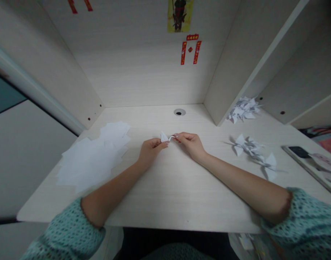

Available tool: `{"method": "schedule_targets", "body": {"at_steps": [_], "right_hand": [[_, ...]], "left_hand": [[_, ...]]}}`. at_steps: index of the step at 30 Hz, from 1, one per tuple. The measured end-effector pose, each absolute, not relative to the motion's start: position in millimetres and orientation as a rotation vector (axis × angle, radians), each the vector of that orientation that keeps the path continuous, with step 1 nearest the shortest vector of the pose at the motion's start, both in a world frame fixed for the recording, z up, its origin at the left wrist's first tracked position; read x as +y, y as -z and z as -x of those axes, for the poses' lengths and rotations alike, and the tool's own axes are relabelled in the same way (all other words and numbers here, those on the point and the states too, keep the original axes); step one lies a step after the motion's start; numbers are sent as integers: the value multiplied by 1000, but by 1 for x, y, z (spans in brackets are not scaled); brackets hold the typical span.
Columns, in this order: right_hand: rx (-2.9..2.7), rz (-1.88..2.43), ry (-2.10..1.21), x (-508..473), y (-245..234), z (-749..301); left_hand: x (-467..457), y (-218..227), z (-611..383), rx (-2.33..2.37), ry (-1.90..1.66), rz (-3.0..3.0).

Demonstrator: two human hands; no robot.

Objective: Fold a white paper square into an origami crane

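A small white folded paper figure [164,137] is pinched between both hands above the middle of the pale wooden desk [165,195]. My left hand [150,150] is closed, its fingertips gripping the figure's body. My right hand [189,142] is closed too, pinching a thin point that sticks out of the figure to the right. Both forearms rest on the desk, with teal knitted sleeves pushed up.
Loose white paper sheets [92,157] lie at the left. Several finished folded paper figures [253,151] lie at the right, with a heap of them [243,108] on the side shelf. A phone [311,160] lies at the far right. A cable hole [179,112] sits at the back.
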State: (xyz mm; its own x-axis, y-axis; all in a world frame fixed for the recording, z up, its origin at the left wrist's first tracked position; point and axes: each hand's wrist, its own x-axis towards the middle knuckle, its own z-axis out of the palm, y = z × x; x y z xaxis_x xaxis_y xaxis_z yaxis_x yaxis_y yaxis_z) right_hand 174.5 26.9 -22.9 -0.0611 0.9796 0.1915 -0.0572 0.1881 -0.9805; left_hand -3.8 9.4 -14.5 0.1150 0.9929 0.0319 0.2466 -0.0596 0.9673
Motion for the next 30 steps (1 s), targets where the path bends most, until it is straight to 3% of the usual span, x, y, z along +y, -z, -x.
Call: {"method": "schedule_targets", "body": {"at_steps": [30], "right_hand": [[-1492, 1086, -888, 19, 22, -171]], "left_hand": [[7, 14, 2, 1276, -941, -1614]]}}
